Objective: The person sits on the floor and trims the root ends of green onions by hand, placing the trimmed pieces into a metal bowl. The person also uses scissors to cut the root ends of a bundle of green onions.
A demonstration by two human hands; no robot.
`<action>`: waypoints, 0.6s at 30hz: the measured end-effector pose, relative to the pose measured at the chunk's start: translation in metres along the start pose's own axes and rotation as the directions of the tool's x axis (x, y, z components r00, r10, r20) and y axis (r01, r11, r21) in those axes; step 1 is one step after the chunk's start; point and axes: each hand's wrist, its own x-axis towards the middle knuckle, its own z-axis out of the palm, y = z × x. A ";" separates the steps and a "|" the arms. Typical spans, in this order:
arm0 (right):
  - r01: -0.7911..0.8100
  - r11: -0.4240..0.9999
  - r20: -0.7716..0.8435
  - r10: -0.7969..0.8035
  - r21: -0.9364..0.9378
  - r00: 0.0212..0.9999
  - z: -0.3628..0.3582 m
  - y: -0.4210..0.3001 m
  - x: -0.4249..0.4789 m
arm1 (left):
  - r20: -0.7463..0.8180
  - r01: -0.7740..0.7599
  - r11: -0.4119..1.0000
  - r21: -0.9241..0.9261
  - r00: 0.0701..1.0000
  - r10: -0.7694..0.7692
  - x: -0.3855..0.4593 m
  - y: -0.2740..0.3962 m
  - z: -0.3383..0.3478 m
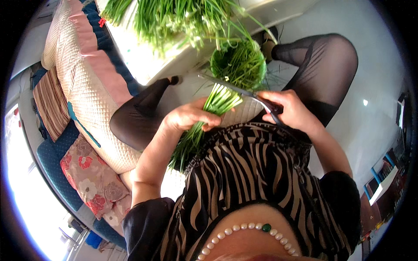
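Note:
My left hand [194,115] is closed around a bunch of green chives [225,98], or similar long-leafed greens. Their pale cut ends point up and away from me, and the leaves trail down over my lap. In my right hand [287,106] is a pair of scissors [240,89] with dark handles. The blades lie just beyond the pale ends, pointing to the left; whether they touch the stems I cannot tell. Past the scissors stands a green basket [214,63] on the floor, holding loose green trimmings [245,62].
A big pile of the same greens [169,19] lies on a white table [140,58] ahead. To my left runs a sofa with a quilted cream cover [94,107], a floral cushion [88,176] and a striped cushion [52,102]. My legs are spread around the basket.

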 end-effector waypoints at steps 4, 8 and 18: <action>-0.200 0.980 0.072 0.200 -0.009 0.977 -0.026 -0.033 0.004 | 0.023 -0.014 0.996 0.089 1.000 0.012 -0.021 0.012 0.010; 0.063 0.998 -0.050 -0.063 0.003 0.997 -0.053 -0.038 0.014 | -0.060 -0.054 0.937 0.347 0.995 0.079 -0.049 0.037 0.027; 0.048 0.826 -0.392 -0.317 -0.562 0.864 -0.103 -0.039 0.170 | -0.063 0.138 -0.072 0.988 0.778 0.625 -0.079 0.072 0.067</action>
